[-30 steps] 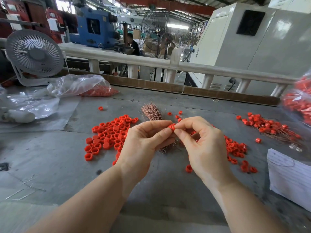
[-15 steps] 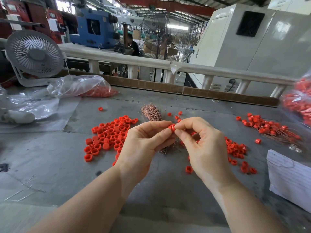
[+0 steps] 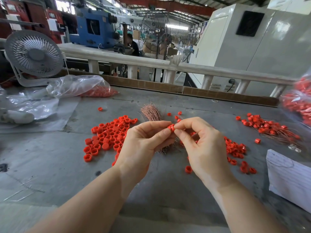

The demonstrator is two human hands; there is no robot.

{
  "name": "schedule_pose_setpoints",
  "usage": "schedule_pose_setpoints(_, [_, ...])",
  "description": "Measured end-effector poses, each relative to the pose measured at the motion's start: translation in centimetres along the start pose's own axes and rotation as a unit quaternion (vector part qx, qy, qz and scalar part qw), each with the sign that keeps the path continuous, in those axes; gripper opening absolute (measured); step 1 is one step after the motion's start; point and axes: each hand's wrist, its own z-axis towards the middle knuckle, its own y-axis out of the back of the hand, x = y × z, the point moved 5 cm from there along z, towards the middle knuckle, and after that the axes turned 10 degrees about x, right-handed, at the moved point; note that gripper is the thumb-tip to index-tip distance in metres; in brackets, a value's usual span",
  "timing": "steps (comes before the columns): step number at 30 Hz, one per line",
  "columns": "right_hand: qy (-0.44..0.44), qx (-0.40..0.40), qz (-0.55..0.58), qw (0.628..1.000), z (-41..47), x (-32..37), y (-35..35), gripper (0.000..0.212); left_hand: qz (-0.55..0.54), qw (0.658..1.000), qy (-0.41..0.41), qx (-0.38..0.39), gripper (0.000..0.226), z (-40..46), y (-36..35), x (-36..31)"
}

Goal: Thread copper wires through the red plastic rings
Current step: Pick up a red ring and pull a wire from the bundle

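One small red plastic ring (image 3: 171,127), held above the grey worktable (image 3: 50,157) near the frame's centre, pinched from both sides: left hand (image 3: 143,145) at 9 o'clock, right hand (image 3: 202,145) at 3 o'clock, thumbs and forefingers closed on its rim. Likely light, rigid, slick; best held by the outer wall. Bore direction cannot be told. Bundle of thin copper wires (image 3: 151,113) lies behind at 12 o'clock, long axis running 12 to 6, probably springy and easily kinked. Loose red rings (image 3: 107,137) heaped at 9 o'clock.
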Motion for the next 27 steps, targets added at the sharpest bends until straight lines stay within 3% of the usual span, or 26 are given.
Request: schedule_pose_setpoints(27, [-0.014, 0.008, 0.015, 1.000, 0.04, -0.20, -0.12, 0.006, 0.009, 1.000, -0.002, 0.006, 0.018, 0.08, 0.01, -0.08])
